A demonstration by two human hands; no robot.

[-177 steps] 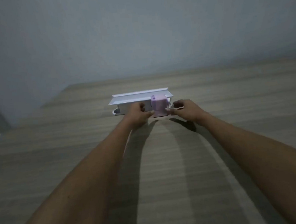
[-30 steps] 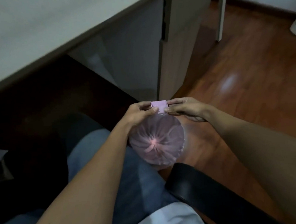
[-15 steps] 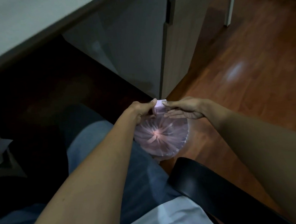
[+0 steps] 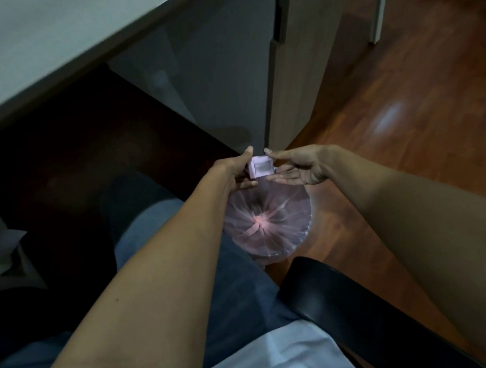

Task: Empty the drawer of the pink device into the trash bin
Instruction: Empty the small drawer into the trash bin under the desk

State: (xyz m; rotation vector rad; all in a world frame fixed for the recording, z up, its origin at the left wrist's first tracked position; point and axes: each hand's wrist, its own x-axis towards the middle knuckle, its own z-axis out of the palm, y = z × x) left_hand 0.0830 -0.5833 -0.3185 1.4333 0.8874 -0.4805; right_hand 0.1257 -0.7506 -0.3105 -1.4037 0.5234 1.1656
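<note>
Small pink drawer [image 4: 260,166]: boxy, pale pink, open face turned toward the camera, interior looks pale grey and blurred; contents cannot be made out. It is held in the air, above the far rim of the trash bin [image 4: 267,222], not resting on anything.

Trash bin: round, lined with a translucent pink bag whose folds gather to a bright spot at the centre. Stands on the reddish wooden floor [image 4: 421,119], just beside the person's blue-clad leg [image 4: 163,218] and a black chair arm [image 4: 359,305].

Left hand [image 4: 235,173]: fingers closed on the drawer's left side, thumb tip up at its top corner. Right hand [image 4: 301,165]: fingers extended and mostly flat, forefinger tip touching the drawer's upper right corner, the other fingers under its right side; grip there looks loose.

Tabletop [image 4: 39,45] edge runs across upper left, a cabinet [image 4: 291,65] beyond the hands.
</note>
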